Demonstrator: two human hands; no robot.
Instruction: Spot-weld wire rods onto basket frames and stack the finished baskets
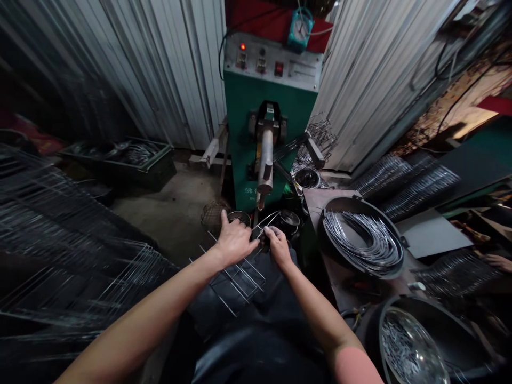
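A small wire rack (pixel 243 282) of crossed metal rods lies tilted above my lap. My left hand (pixel 234 241) is closed over its far part, with one finger raised. My right hand (pixel 278 246) pinches a thin curved wire (pixel 269 217), whose near end reaches the rack's far edge between my hands. Whether the wire touches the rack cannot be made out. Just beyond my hands stands a green machine (pixel 272 93), its round metal electrode arm (pixel 265 165) pointing toward me.
At right, a table (pixel 320 210) bears a round pan (pixel 325 234) of curved wires. Below it stands a bowl (pixel 434 341) of short metal pieces. Stacked wire racks (pixel 128 272) fill the left side. A green bin (pixel 156 168) sits by the corrugated wall (pixel 180 69). Another person's hand (pixel 499 262) shows far right.
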